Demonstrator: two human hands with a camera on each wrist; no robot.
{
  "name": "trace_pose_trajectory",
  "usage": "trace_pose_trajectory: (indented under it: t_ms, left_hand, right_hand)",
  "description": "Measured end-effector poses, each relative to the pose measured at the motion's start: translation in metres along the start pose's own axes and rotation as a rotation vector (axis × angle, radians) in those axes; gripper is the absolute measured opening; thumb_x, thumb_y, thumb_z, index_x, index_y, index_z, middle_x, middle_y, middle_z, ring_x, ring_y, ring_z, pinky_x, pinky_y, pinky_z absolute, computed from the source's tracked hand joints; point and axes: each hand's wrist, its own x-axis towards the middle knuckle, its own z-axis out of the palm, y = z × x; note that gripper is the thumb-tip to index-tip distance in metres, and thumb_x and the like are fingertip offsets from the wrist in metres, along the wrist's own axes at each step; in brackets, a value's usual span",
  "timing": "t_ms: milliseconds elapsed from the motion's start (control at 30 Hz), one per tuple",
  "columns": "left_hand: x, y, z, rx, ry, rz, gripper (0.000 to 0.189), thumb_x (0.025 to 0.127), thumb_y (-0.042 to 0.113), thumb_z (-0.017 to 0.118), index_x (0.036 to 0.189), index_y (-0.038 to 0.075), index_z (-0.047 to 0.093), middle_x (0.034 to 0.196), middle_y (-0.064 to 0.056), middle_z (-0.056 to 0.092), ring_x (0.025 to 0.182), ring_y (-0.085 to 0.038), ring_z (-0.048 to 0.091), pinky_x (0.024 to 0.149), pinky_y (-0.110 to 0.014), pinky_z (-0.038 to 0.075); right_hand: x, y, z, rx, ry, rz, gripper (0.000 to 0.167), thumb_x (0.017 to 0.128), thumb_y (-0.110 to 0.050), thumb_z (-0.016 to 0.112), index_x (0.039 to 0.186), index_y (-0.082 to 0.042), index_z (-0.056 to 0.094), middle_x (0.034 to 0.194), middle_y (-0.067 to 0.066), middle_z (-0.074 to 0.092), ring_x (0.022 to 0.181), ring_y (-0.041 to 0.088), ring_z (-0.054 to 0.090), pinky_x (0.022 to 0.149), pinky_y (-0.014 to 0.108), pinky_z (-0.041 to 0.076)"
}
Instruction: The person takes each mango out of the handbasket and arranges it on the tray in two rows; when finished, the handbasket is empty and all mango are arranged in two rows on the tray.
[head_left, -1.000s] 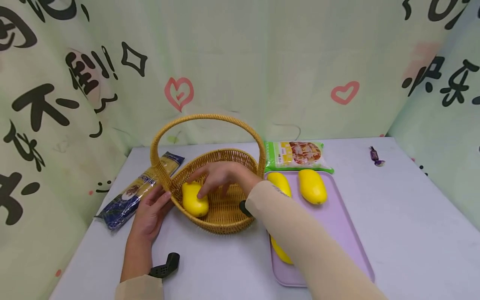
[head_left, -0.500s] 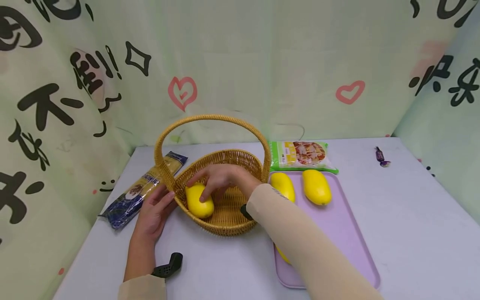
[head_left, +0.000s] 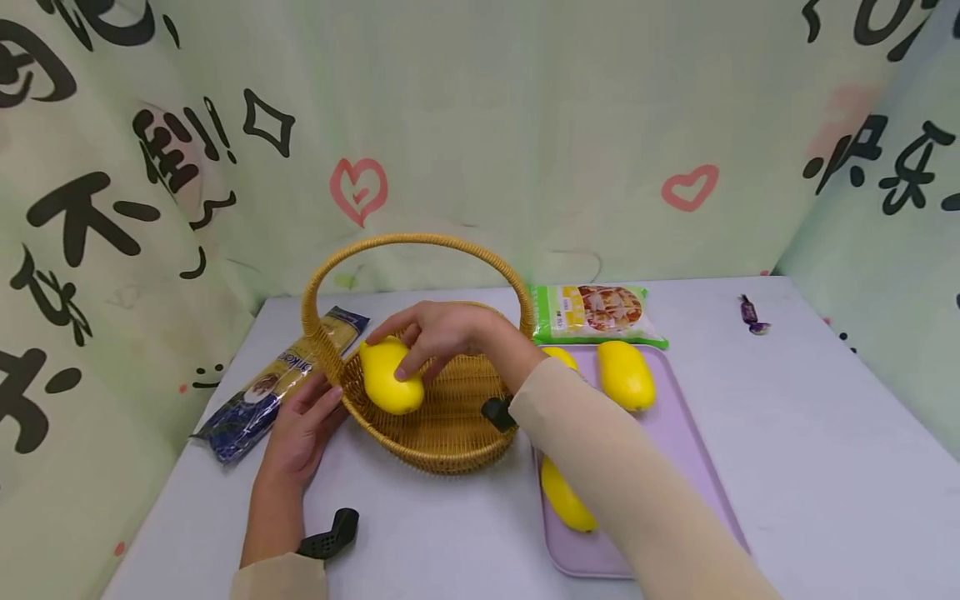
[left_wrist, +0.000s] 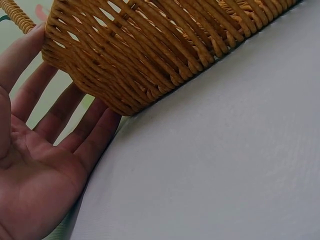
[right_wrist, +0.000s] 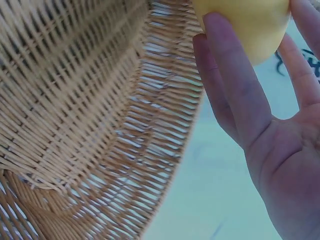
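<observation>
In the head view my right hand (head_left: pixel 453 329) pinches a yellow mango (head_left: pixel 390 387) between thumb and fingers, above the left part of the wicker basket (head_left: pixel 450 458). The right wrist view shows fingers (right_wrist: pixel 240 85) against the lower end of the mango (right_wrist: pixel 245 30), beside the woven wall. My left hand (head_left: pixel 300 437) rests against the basket's outer left side. Its fingers lie nearly straight along the weave (left_wrist: pixel 150 50), with the thumb up at the rim near the handle. The basket stands on the white table, its tall handle arching over it.
Right of the basket lies a lilac tray (head_left: pixel 675 467) with several mangoes (head_left: pixel 626 375), partly covered by my right sleeve. Behind it is a green-and-white food packet (head_left: pixel 592 312). A blue-and-gold packet (head_left: pixel 281 383) lies left of the basket. A wrapped candy (head_left: pixel 752 315) sits far right.
My right hand and the mango in its fingers have risen from the basket floor. The left hand stays at the basket's side.
</observation>
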Motion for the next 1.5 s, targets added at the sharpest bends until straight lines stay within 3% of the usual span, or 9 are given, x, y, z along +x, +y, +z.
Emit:
trace_pose_trajectory:
  t_ms: [167, 367, 800, 1033, 1233, 1500]
  left_hand:
    - [0.000, 0.001, -0.003, -0.002, -0.006, 0.011, 0.062, 0.105, 0.021, 0.063, 0.161, 0.015, 0.038, 0.152, 0.001, 0.044, 0.123, -0.005, 0.060, 0.101, -0.017, 0.053]
    - [0.000, -0.003, -0.002, -0.002, 0.009, 0.009, 0.063, 0.103, 0.022, 0.065, 0.160, 0.016, 0.040, 0.149, 0.005, 0.048, 0.122, -0.004, 0.061, 0.101, -0.017, 0.053]
    - [-0.002, -0.003, -0.002, -0.012, -0.006, 0.012, 0.062, 0.103, 0.022, 0.066, 0.160, 0.017, 0.041, 0.145, 0.007, 0.050, 0.122, -0.003, 0.061, 0.101, -0.018, 0.053]
    - [-0.001, -0.001, -0.001, -0.016, -0.018, -0.002, 0.065, 0.103, 0.022, 0.065, 0.161, 0.016, 0.037, 0.151, 0.003, 0.046, 0.124, -0.003, 0.060, 0.102, -0.018, 0.052]
    - [-0.001, 0.002, -0.001, -0.008, -0.014, -0.008, 0.065, 0.104, 0.022, 0.065, 0.162, 0.016, 0.037, 0.150, 0.004, 0.046, 0.123, -0.003, 0.059, 0.101, -0.018, 0.053]
    - [-0.002, -0.001, 0.002, -0.013, -0.009, -0.001, 0.063, 0.104, 0.021, 0.064, 0.161, 0.017, 0.038, 0.146, 0.007, 0.049, 0.122, -0.003, 0.060, 0.101, -0.018, 0.053]
  right_hand:
    - [-0.013, -0.007, 0.000, -0.026, 0.006, -0.060, 0.057, 0.093, -0.007, 0.076, 0.145, -0.025, 0.061, 0.150, 0.012, 0.051, 0.130, 0.025, 0.055, 0.087, 0.035, 0.064]
    - [-0.033, -0.010, 0.000, -0.053, 0.038, -0.060, 0.057, 0.092, -0.008, 0.077, 0.143, -0.029, 0.062, 0.151, 0.010, 0.048, 0.130, 0.024, 0.055, 0.086, 0.034, 0.064]
    - [-0.073, 0.000, -0.006, -0.104, 0.043, -0.134, 0.058, 0.092, -0.013, 0.077, 0.143, -0.034, 0.061, 0.146, 0.006, 0.051, 0.125, 0.024, 0.059, 0.089, 0.034, 0.063]
    - [-0.098, 0.008, -0.008, -0.111, 0.054, -0.125, 0.059, 0.090, -0.015, 0.079, 0.142, -0.038, 0.062, 0.154, -0.005, 0.048, 0.131, 0.031, 0.060, 0.091, 0.036, 0.062]
    - [-0.112, 0.018, -0.008, -0.133, 0.064, -0.140, 0.058, 0.089, -0.021, 0.081, 0.141, -0.040, 0.062, 0.155, -0.015, 0.048, 0.129, 0.028, 0.062, 0.099, 0.038, 0.057]
    - [-0.128, 0.029, -0.002, -0.101, 0.051, -0.119, 0.059, 0.089, -0.023, 0.081, 0.142, -0.040, 0.061, 0.153, -0.012, 0.052, 0.126, 0.021, 0.064, 0.101, 0.038, 0.056]
